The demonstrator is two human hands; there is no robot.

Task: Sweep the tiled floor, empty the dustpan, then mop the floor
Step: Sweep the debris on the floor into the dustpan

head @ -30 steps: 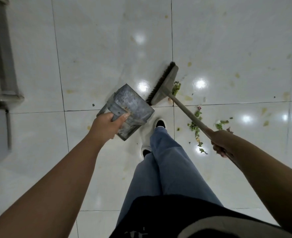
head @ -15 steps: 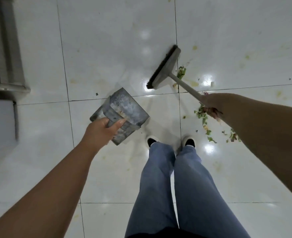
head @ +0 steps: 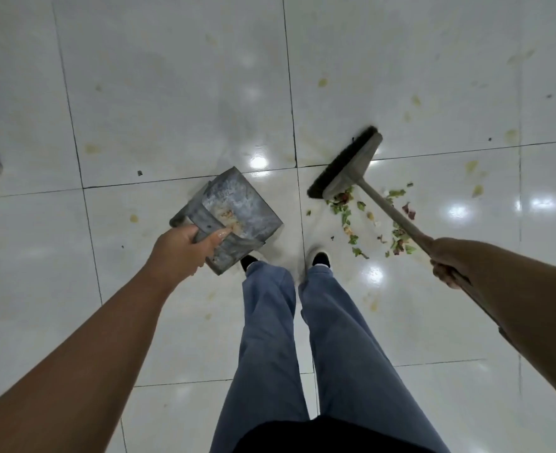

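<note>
I am gripping the dustpan (head: 234, 220) in my left hand (head: 182, 250), raised near my feet, while my right hand (head: 446, 263) is clutching the broom (head: 352, 168). I should be drawing the scraps (head: 368, 217) right of it together before lowering the pan.

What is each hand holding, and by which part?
Left hand grips the metal dustpan at its rear edge; right hand grips the broom on its handle.

Glossy white tiled floor (head: 172, 103) lying underfoot, yellowish stains (head: 322, 82) showing; green and red scraps (head: 347, 210) sitting scattered just ahead-left of right hand (head: 446, 263), broom head (head: 345, 166) touching them.
</note>
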